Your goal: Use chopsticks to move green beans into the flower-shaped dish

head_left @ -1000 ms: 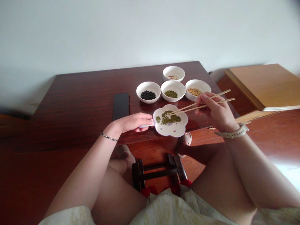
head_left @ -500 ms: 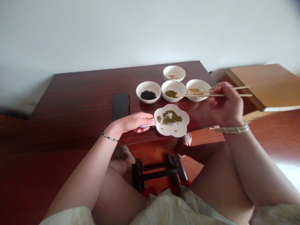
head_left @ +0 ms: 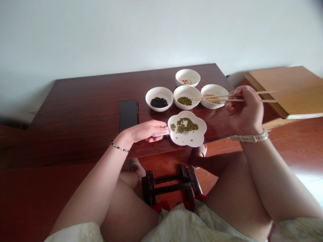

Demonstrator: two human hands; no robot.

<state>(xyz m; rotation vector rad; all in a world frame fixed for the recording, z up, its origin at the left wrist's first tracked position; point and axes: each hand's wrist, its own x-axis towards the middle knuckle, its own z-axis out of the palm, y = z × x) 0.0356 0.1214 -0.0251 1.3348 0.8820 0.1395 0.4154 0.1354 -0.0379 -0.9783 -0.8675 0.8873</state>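
Note:
My left hand is closed round the handle of a white flower-shaped dish with a pale purple rim. Green mung beans lie scattered in that dish. Between the fingers of my right hand is a pair of wooden chopsticks, pointing left. Their tips are over the right side of a white bowl of mung beans; whether they pinch a bean is too small to tell. A bowl of yellowish beans sits under the chopsticks, partly hidden.
A bowl of black beans stands to the left, and another bowl with a few reddish and pale pieces behind. A black phone lies on the dark wooden table. A lighter wooden table stands at right; a dark stool is below.
The chopstick tips have shifted slightly right and up within the mung bean bowl. The flower-shaped dish, in my left hand, has moved a little to the right.

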